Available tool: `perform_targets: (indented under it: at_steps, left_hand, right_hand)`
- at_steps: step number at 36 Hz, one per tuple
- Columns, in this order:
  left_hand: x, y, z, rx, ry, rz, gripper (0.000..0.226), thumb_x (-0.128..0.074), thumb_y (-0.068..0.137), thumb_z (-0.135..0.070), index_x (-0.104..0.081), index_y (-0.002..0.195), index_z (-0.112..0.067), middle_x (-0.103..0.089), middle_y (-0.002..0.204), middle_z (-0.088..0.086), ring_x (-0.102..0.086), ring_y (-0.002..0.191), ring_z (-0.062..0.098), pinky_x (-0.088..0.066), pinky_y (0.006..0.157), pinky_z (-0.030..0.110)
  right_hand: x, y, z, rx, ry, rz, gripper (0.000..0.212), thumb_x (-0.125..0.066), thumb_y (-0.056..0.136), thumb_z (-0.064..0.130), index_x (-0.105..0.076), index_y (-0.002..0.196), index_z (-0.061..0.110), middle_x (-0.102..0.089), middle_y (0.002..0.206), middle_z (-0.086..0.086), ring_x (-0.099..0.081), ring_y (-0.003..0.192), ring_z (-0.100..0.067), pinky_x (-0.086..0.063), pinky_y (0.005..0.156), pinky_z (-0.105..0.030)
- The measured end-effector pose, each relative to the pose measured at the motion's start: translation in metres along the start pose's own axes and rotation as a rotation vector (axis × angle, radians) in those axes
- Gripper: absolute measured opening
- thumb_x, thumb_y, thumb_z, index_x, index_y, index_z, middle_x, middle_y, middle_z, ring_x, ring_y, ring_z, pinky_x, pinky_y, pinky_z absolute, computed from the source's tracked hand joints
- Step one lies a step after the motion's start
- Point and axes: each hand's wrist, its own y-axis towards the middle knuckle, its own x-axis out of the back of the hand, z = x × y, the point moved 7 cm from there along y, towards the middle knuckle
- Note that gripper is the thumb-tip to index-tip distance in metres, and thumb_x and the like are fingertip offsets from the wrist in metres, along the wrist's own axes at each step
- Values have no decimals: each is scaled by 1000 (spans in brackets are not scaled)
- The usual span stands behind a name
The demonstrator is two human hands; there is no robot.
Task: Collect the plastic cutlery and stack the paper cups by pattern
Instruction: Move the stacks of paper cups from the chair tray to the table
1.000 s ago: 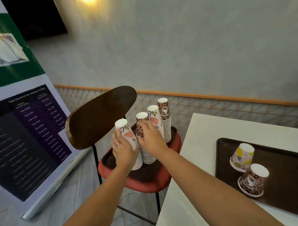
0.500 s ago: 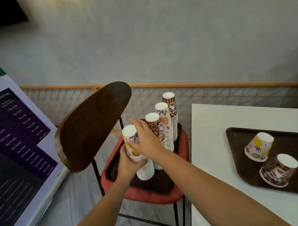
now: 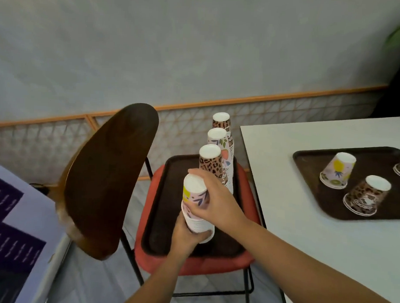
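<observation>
Grey wall (image 3: 198, 49), white table (image 3: 316, 246) right of the fingers, brown tray (image 3: 165, 195) on red chair (image 3: 190, 264), both hands' fingers (image 3: 199, 174) clamped on nearest cup stack (image 3: 196, 210)

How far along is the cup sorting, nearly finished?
Well underway, not finished. Done: four upside-down stacks stand on the chair tray. In hand: the right hand holds the top cup on the nearest stack while the left hand grips its base. Left: loose cups on the table tray. No cutlery shows.

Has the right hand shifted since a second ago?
Yes. The right hand left the leopard stack and moved nearer the camera, onto the stack's top cup.
</observation>
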Motion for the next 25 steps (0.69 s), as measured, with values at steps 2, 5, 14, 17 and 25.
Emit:
perform_targets:
  at_steps: [2,5,14,17,25]
  left_hand:
    - [-3,1,4,-11,-15,16,84,-87,48,-12,-46,120,-26,-62,112,-11,-59,98,-13,-47,73,5]
    - [-5,3,12,-15,-11,37,83,-90,48,-5,-49,116,-30,-64,112,-7,-61,100,-7,-50,76,10]
    - [-5,-1,29,53,2,43,83,-86,34,-37,-48,107,-47,-64,113,-3,-62,105,15,-53,90,43]
    - [-7,1,26,32,58,59,91,-89,35,-34,-44,108,-64,-63,115,-1,-61,107,19,-53,87,47]
    - [-46,-14,-34,26,-93,227,80,-82,30,-33,-52,104,-34,-66,106,-8,-64,92,-4,-53,76,18]
  right_hand:
    - [2,-4,1,-3,-2,-5,67,-73,75,23,-40,132,28,-47,132,7,-43,124,-3,-37,102,-17]
    - [4,-11,2,-20,-8,-8,67,-73,74,24,-40,132,29,-48,132,9,-44,122,-1,-38,99,-13]
    - [15,-26,4,-61,-1,-68,66,-71,70,34,-43,129,28,-52,128,11,-48,119,0,-39,96,-12]
    - [27,-27,7,-59,-10,-112,67,-72,69,37,-42,128,31,-51,128,16,-47,120,1,-39,98,-14]
    - [98,-25,25,-24,16,-290,70,-70,64,44,-34,125,44,-46,119,36,-54,110,4,-43,88,-11]
